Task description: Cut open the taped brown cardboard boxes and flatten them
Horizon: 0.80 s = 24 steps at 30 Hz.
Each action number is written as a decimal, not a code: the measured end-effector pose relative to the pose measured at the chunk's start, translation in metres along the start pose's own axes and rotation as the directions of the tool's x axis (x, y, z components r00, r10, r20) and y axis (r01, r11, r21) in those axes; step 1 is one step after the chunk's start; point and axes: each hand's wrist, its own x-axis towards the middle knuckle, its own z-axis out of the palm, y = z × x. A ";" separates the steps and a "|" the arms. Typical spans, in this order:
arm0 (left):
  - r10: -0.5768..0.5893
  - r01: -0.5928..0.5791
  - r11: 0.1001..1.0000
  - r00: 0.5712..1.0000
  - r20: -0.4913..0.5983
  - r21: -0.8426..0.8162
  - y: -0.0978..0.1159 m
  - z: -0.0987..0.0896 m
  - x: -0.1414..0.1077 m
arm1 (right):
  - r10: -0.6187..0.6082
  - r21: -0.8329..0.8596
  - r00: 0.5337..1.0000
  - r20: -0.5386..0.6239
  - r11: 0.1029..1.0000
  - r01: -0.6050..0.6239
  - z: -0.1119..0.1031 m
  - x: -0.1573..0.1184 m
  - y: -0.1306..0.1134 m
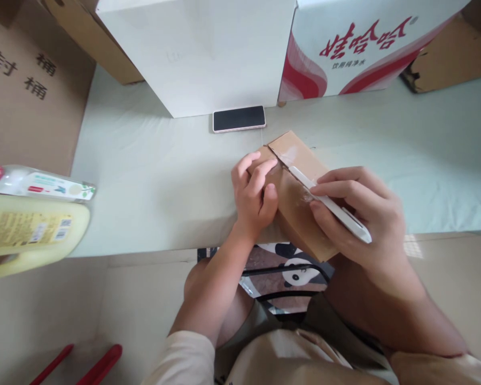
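Note:
A small brown cardboard box (pixel 300 214) lies at the table's front edge, turned at an angle and partly overhanging it. Clear tape with torn, wrinkled bits shows along the seam between its top flaps. My left hand (pixel 254 190) grips the box's left side, its fingers bent over the top near the seam. In my right hand (pixel 361 214) is a white utility knife (pixel 340 211), pinched between thumb and fingers. Its narrow front end lies along the seam, close to my left fingertips. How far any blade reaches into the seam cannot be made out.
Behind the box a phone (pixel 239 118) lies against a large white box (pixel 208 59). A red-and-white water carton (pixel 344 53) stands beside it. On the left are a clear bottle (pixel 44 183), a yellow jug (pixel 32 230) and a big carton (pixel 28 101). Pale cloth (pixel 144 187) covers the table.

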 end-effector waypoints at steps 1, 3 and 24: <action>0.002 -0.002 1.000 1.000 -0.005 -0.003 0.000 0.000 0.000 | -0.003 0.002 1.000 0.000 1.000 0.003 0.000 0.000 0.000; 0.008 -0.008 1.000 1.000 -0.009 0.004 0.000 0.000 0.000 | -0.009 0.007 1.000 -0.013 1.000 0.009 0.000 -0.002 0.001; 0.030 -0.030 0.999 0.999 -0.018 0.020 -0.006 0.004 -0.002 | -0.327 -0.138 0.868 -0.373 0.945 0.297 -0.016 -0.016 0.021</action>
